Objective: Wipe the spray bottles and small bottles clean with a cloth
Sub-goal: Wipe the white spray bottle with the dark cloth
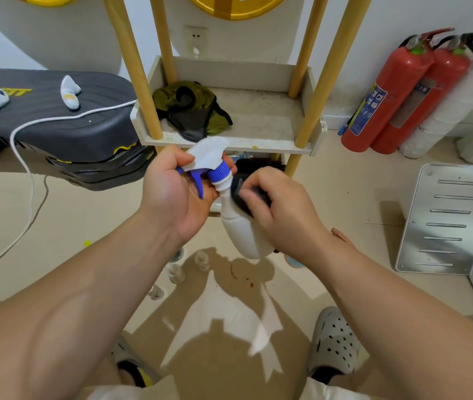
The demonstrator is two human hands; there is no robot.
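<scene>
Floor (85, 215) at mid-frame: left hand (172, 194) clasps the seemingly light, slippery spray bottle (238, 226) at its neck; right hand (284, 209) with curled fingers (254, 196) holds cloth (244, 202) against it.

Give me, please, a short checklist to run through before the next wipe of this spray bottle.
1. Left hand grips the spray bottle by its trigger head: ok.
2. Right hand presses the dark cloth against the bottle's shoulder: ok.
3. Bottle held above the floor: ok.
4. Bottle's far side clean: cannot tell.
5. Small bottles on the floor wiped: cannot tell.
</scene>
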